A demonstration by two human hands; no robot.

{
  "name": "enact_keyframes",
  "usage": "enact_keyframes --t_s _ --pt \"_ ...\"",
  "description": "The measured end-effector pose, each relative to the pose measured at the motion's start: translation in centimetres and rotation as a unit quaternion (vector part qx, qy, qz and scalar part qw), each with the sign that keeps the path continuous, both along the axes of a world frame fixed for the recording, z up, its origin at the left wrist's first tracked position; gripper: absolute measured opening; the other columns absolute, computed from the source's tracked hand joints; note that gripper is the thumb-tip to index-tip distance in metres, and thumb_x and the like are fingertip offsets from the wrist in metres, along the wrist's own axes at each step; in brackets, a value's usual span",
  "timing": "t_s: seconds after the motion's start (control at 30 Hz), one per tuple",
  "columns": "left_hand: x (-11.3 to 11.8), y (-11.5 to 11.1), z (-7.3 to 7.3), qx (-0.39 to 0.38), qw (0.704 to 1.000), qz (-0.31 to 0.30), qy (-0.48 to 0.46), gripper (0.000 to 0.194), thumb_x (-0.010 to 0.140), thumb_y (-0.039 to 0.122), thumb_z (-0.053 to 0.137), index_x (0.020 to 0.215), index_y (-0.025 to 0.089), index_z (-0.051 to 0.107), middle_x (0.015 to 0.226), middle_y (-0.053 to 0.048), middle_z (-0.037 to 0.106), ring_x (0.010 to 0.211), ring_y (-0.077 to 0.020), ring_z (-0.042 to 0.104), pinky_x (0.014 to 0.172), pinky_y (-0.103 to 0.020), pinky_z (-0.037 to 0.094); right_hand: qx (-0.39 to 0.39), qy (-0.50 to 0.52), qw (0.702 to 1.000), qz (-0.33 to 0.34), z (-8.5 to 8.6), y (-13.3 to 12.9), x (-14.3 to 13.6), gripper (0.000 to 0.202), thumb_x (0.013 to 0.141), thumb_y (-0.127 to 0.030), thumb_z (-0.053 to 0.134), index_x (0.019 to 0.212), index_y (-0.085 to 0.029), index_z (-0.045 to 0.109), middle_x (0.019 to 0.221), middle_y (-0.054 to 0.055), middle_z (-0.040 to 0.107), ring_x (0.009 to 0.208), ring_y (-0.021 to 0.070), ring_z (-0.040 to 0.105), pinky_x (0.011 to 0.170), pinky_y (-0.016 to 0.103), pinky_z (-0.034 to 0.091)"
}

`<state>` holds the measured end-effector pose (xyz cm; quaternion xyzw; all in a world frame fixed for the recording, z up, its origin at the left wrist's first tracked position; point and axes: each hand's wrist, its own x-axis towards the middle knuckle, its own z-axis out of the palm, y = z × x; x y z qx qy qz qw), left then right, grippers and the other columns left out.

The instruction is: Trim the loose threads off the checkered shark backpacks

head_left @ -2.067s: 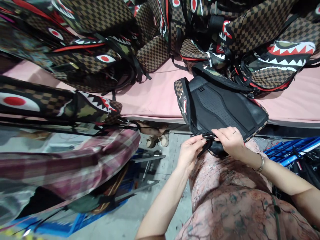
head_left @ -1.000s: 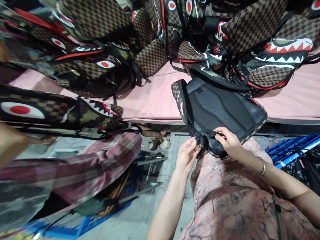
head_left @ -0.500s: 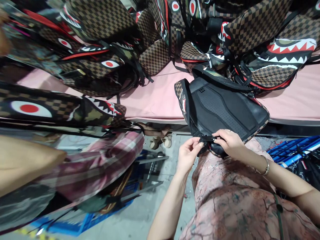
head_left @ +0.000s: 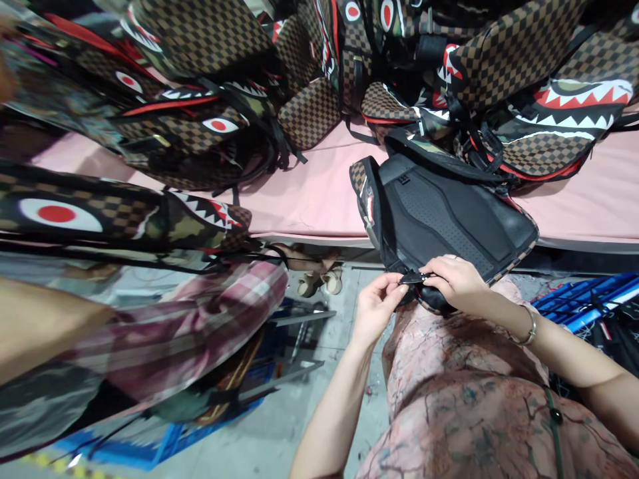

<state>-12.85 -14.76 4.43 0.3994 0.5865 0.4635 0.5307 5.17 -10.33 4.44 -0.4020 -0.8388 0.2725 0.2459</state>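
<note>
A backpack point(head_left: 444, 213) lies back-side up, its black padded panel facing me, partly on the pink table edge and partly over my lap. At its lower left corner my left hand point(head_left: 377, 303) is closed in a pinch on a black strap end. Right beside it, my right hand point(head_left: 456, 283) is closed around small, dark thread snips point(head_left: 413, 277), their pointed tip against the strap by my left fingertips. The exact spot where tip and strap meet is too small to make out.
Several checkered shark-face backpacks point(head_left: 564, 126) crowd the back of the pink table point(head_left: 309, 199). To my left sits another person in plaid trousers point(head_left: 200, 326), with a long backpack point(head_left: 90, 216) before them. Blue crates point(head_left: 594, 299) stand low at right.
The snips have tilted a little, and their pointed dark tip shows more plainly between my hands. Both hands stay at the same corner of the backpack.
</note>
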Motion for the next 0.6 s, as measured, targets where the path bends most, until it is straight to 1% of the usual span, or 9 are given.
enact_keyframes --t_s 0.1,0.23,0.27,0.33,0.4,0.47,0.53,0.6 --pt "0.0 0.0 0.1 0.001 1.0 -0.003 0.007 0.018 0.064 0.026 0.071 0.077 0.015 0.067 0.061 0.002 0.053 0.057 -0.009 0.043 0.059 -0.021 0.036 -0.009 0.019 1.0 -0.009 0.0 0.0 0.0 0.015 0.086 -0.021 0.045 0.084 -0.018 0.06 0.08 0.004 0.063 0.076 0.0183 0.054 0.073 0.029 0.038" --pt "-0.7 0.0 0.5 -0.008 0.999 -0.029 0.013 0.019 0.065 0.03 0.07 0.078 0.016 0.067 0.06 0.002 0.051 0.058 -0.0099 0.043 0.059 -0.022 0.036 -0.094 0.105 0.989 -0.046 -0.3 -0.1 -0.1 0.013 0.084 -0.02 0.047 0.084 -0.021 0.06 0.082 0.001 0.064 0.078 0.0154 0.056 0.073 0.026 0.039" --pt "-1.0 0.0 0.7 0.003 0.999 -0.031 0.035 0.018 0.065 0.03 0.069 0.076 0.016 0.067 0.061 0.002 0.05 0.059 -0.0105 0.043 0.059 -0.022 0.036 -0.116 0.13 0.983 -0.055 -0.5 -0.1 -0.1 0.013 0.084 -0.02 0.047 0.086 -0.021 0.059 0.084 0.0 0.064 0.08 0.015 0.057 0.074 0.026 0.04" --pt "-1.8 -0.1 1.1 0.055 0.992 -0.025 0.113 0.013 0.065 0.029 0.069 0.07 0.017 0.066 0.064 0.0 0.05 0.063 -0.0122 0.046 0.061 -0.023 0.037 -0.155 0.168 0.971 -0.07 -1.0 -0.1 -0.3 0.014 0.083 -0.022 0.047 0.09 -0.021 0.059 0.086 0.0 0.064 0.082 0.0149 0.057 0.074 0.026 0.041" --pt "-2.9 -0.3 1.3 0.124 0.97 -0.01 0.21 0.008 0.066 0.026 0.069 0.068 0.019 0.067 0.07 -0.002 0.053 0.068 -0.0143 0.048 0.065 -0.024 0.038 -0.185 0.186 0.961 -0.082 -1.7 -0.1 -0.5 0.015 0.083 -0.025 0.046 0.091 -0.02 0.058 0.086 0.0 0.064 0.081 0.0152 0.058 0.072 0.026 0.042" --pt "-4.0 -0.8 1.1 0.168 0.943 0.011 0.288 0.007 0.066 0.025 0.068 0.072 0.022 0.068 0.073 -0.004 0.055 0.07 -0.0157 0.048 0.067 -0.025 0.039 -0.205 0.188 0.956 -0.094 -2.4 -0.1 -0.7 0.017 0.083 -0.026 0.045 0.091 -0.02 0.058 0.085 0.001 0.064 0.079 0.0156 0.058 0.071 0.027 0.043" --pt "-4.9 -1.2 0.4 0.179 0.923 0.056 0.335 0.006 0.066 0.025 0.067 0.072 0.023 0.068 0.071 -0.004 0.054 0.067 -0.0154 0.046 0.064 -0.024 0.037 -0.213 0.186 0.954 -0.098 -2.9 -0.2 -0.8 0.018 0.082 -0.027 0.045 0.092 -0.02 0.058 0.086 0.002 0.063 0.079 0.0162 0.058 0.071 0.028 0.043" --pt "-5.4 -1.5 -0.5 0.171 0.917 0.115 0.342 0.004 0.066 0.026 0.067 0.064 0.022 0.067 0.067 -0.004 0.052 0.062 -0.0143 0.043 0.06 -0.023 0.035 -0.222 0.192 0.951 -0.097 -3.2 -0.3 -0.8 0.018 0.082 -0.028 0.046 0.092 -0.02 0.058 0.087 0.002 0.063 0.081 0.0168 0.058 0.072 0.029 0.043"
